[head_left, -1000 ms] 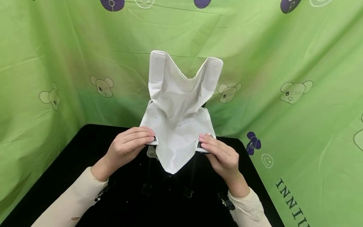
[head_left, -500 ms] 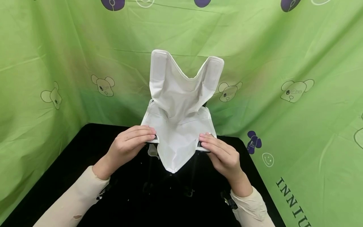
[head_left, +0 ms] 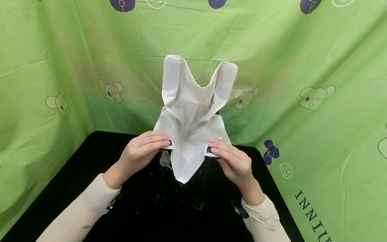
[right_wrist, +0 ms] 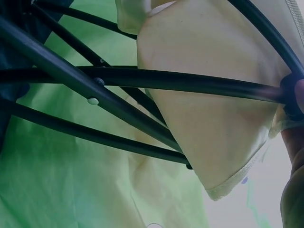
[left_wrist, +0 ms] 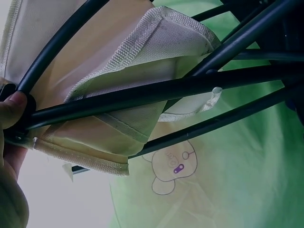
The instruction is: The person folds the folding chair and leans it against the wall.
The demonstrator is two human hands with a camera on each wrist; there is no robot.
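Five dark capital letters [head_left: 310, 213], INNIU, slanting down a green curtain [head_left: 193, 33] to the right of the right grip, with the last cut off at the edge. Marks on the bear outline [head_left: 316, 98] above them, too small to read. Three more such outlines, two past the left grip and one just beyond the right; also one purple figure [head_left: 271, 152] and one smiley [head_left: 285, 170] right of the right grip.

Between the grips, one piece of white fabric [head_left: 193, 129], smooth, creased, bound at the edges; two upright flaps with a curved notch between, above the grips, and one pointed end below them. Left hand [head_left: 140, 151] pinching one corner, closed, fingers over and thumb on a black joint [left_wrist: 27, 110]; right hand [head_left: 234, 159] pinching the opposite corner, likewise closed. Beneath the fabric, one black tubular frame [left_wrist: 121, 95] of crossing round bars, with two rivets [right_wrist: 93, 101] beyond the right grip. Behind the grips, two cream sleeves [head_left: 78, 211], the left with one small hole; below, black table [head_left: 181, 225].
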